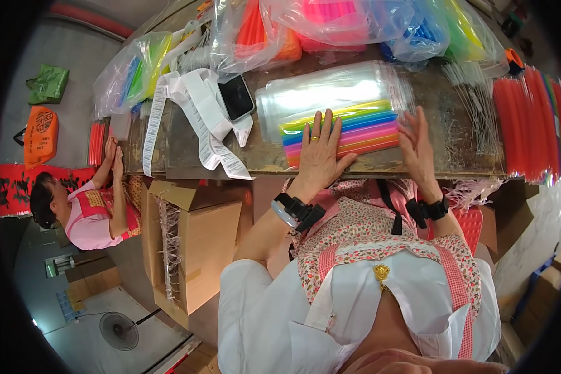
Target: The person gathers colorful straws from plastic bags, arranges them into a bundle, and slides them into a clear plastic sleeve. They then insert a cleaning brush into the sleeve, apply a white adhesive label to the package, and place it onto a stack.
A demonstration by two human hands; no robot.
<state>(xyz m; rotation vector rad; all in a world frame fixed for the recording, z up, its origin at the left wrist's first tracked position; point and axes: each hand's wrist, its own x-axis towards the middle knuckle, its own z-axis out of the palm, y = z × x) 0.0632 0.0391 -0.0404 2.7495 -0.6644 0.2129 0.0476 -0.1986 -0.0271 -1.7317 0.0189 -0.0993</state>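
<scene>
On the worktable, a flat row of coloured plastic straws [361, 132] lies side by side, with yellow, green, blue, pink and orange bands. My left hand [321, 144] rests palm down on the row, its fingers stretched out and apart. At the right end of the straws is my right hand [417, 144], its fingers slightly blurred and spread, with nothing visible in them. Just beyond the row lies a stack of clear plastic sleeves [330, 90]; whether the straws lie on or inside a sleeve I cannot tell.
Strips of white labels [209, 121] and a black phone [235, 98] lie left. Bags of coloured straws [330, 22] line the back. Thin wire brushes [474, 93] and red straws [527, 124] are right. A cardboard box [209, 243] stands below; a co-worker [93, 209] is far left.
</scene>
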